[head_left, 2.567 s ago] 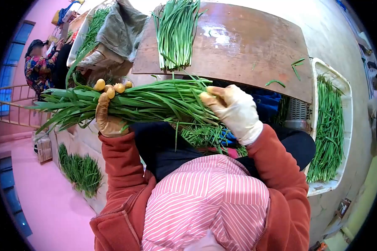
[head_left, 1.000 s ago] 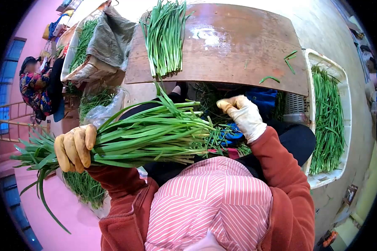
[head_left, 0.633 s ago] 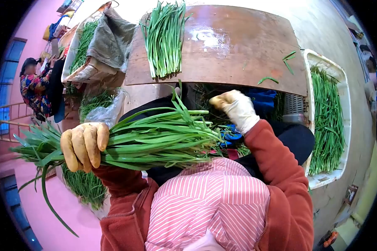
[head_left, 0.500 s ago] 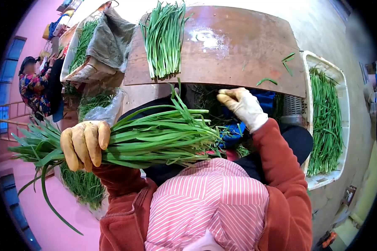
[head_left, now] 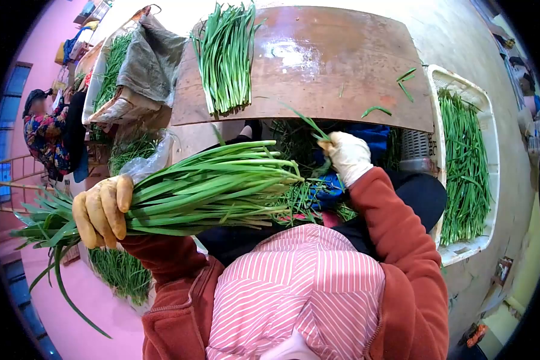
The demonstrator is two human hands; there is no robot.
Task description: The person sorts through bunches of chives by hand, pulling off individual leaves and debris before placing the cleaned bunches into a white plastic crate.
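Observation:
My left hand (head_left: 102, 211), in a yellowed glove, is wrapped round a thick bunch of long green leafy stalks (head_left: 204, 192). The pale cut ends point right and the leaf tips droop at the left. My right hand (head_left: 344, 153), in a whitish glove, pinches a few loose green leaves (head_left: 309, 123) just right of the bunch's ends, below the board's near edge. Another bunch (head_left: 227, 60) lies on the left part of the wooden board (head_left: 342, 54), its pale ends toward me.
A white crate (head_left: 495, 174) of green stalks stands at the right. Another crate (head_left: 96, 90) with grey cloth (head_left: 150, 57) is at the upper left. A person (head_left: 45, 129) sits far left. Loose greens (head_left: 121, 270) lie lower left; leaf scraps (head_left: 377, 111) lie on the board.
My left hand and its bunch have moved slightly left. My right hand, empty before, now pinches a few leaves beside the bunch's ends.

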